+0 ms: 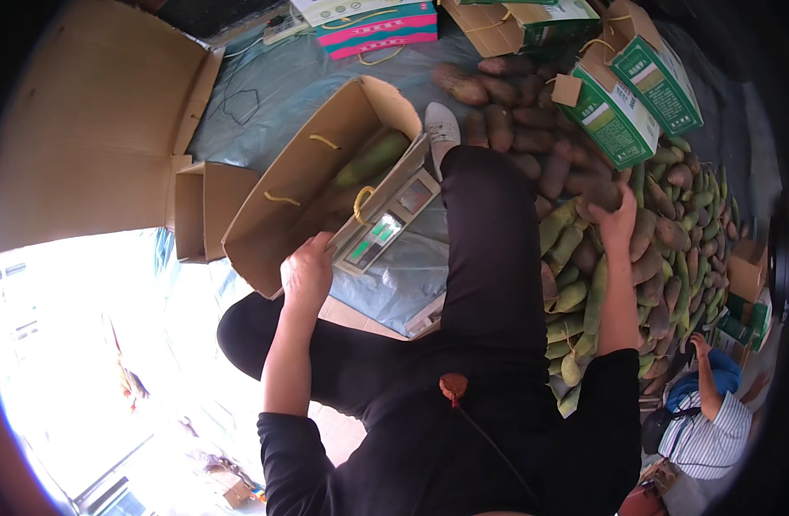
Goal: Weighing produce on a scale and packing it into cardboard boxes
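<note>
Brown radish (598,191) gripped in right hand (616,217), right of the carton (284,179); left hand (308,267) pinches its rim, so just steady it.

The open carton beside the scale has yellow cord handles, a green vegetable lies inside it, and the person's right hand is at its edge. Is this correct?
Not quite: the head view shows the left hand at the edge of the carton. The right hand is at a brown vegetable in the pile. The rest is right.
</note>
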`<action>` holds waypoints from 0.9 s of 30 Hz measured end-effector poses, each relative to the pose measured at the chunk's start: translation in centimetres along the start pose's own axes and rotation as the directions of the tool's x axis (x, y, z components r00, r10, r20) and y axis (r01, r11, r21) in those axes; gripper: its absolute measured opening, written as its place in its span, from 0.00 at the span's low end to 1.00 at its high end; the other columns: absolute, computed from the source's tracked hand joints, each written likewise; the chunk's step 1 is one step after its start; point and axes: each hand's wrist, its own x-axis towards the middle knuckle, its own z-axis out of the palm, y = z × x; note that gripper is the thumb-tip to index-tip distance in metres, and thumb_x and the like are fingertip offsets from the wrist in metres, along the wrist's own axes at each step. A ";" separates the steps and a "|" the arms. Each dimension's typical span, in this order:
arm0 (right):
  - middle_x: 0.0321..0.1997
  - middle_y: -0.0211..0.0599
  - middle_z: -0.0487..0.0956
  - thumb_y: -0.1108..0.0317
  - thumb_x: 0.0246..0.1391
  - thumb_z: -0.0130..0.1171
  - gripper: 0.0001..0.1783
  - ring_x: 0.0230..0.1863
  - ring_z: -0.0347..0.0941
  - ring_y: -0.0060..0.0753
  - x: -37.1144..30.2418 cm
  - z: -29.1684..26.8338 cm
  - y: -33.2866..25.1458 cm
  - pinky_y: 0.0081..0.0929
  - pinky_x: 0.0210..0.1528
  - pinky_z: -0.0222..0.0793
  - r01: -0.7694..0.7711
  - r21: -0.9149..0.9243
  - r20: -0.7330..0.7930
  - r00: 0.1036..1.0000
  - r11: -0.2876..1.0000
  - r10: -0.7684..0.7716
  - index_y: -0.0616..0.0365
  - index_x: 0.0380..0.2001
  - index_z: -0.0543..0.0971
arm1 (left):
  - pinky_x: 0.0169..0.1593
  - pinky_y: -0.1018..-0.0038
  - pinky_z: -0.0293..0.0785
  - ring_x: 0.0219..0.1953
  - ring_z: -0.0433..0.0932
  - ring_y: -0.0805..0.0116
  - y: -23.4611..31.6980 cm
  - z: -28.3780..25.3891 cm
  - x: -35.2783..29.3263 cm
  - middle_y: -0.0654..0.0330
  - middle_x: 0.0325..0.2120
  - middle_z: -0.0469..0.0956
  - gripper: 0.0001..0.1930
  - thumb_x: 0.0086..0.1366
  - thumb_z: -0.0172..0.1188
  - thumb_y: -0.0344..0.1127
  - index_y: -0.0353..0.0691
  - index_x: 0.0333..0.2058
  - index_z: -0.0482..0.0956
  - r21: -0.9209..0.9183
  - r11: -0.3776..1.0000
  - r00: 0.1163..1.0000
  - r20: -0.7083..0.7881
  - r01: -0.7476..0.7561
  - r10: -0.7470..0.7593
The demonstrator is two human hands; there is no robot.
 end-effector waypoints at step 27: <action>0.42 0.36 0.77 0.64 0.44 0.63 0.15 0.50 0.71 0.41 -5.1 9.2 -41.9 0.38 0.46 0.70 0.534 0.553 0.428 0.477 0.640 -0.768 0.52 0.38 0.78 | 0.33 0.55 0.71 0.31 0.77 0.42 -1.2 0.4 0.4 0.43 0.28 0.78 0.10 0.59 0.56 0.34 0.36 0.37 0.77 0.018 0.995 0.994 -0.044 -0.101 0.102</action>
